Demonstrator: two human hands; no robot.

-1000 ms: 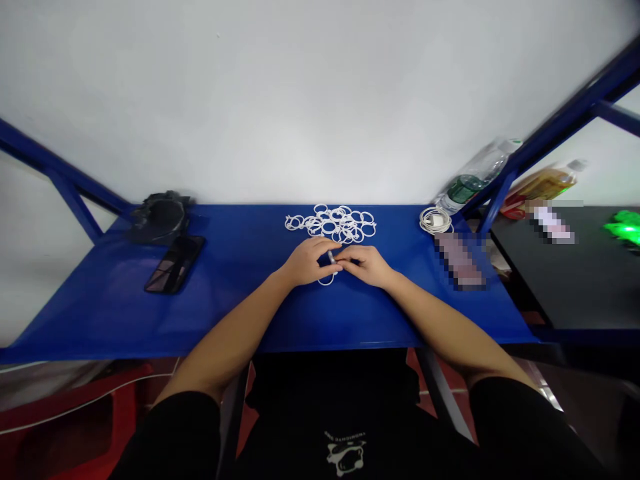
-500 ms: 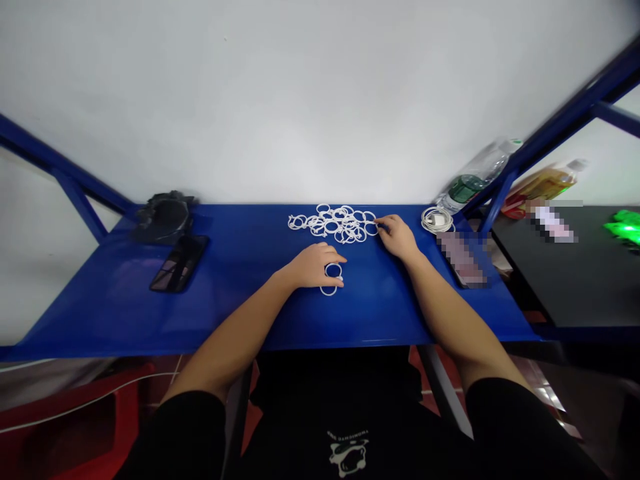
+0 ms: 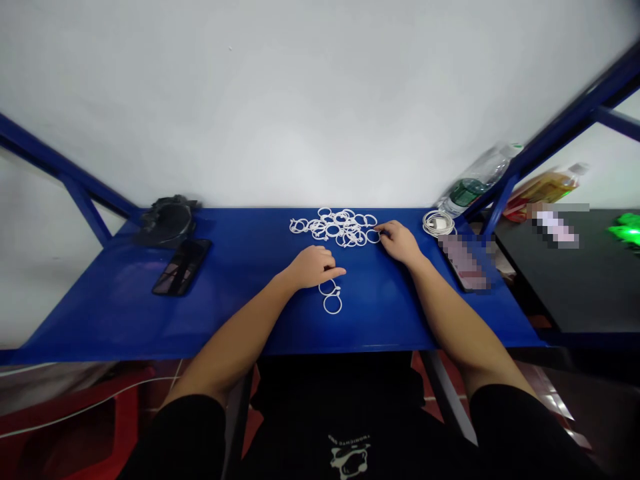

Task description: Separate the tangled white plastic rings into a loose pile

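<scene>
My left hand (image 3: pixel 313 267) rests above the blue table with its fingers curled loosely and the thumb stretched out to the right. Just below that thumb lies a pair of thin white rings (image 3: pixel 333 313), joined at a small knob; the hand does not grip them. Farther back is a loose pile of white rings (image 3: pixel 345 227), with several overlapping. At the pile's right edge, my right hand (image 3: pixel 399 242) pinches the rim of one white ring (image 3: pixel 373 242), which lies on the table. Its lower fingers are tucked under and partly hidden.
On the left of the blue table (image 3: pixel 250 320) are a dark phone (image 3: pixel 182 268) and a black plastic bag (image 3: pixel 167 220). To the right sit a coiled white cable (image 3: pixel 439 224), a blurred-out phone (image 3: pixel 465 263) and a water bottle (image 3: pixel 475 183). Blue frame bars (image 3: pixel 85 207) slant up both sides.
My left hand has released the joined pair of rings, which now lies slightly nearer me, and its fingers have curled in. My right hand stays at the pile's right edge.
</scene>
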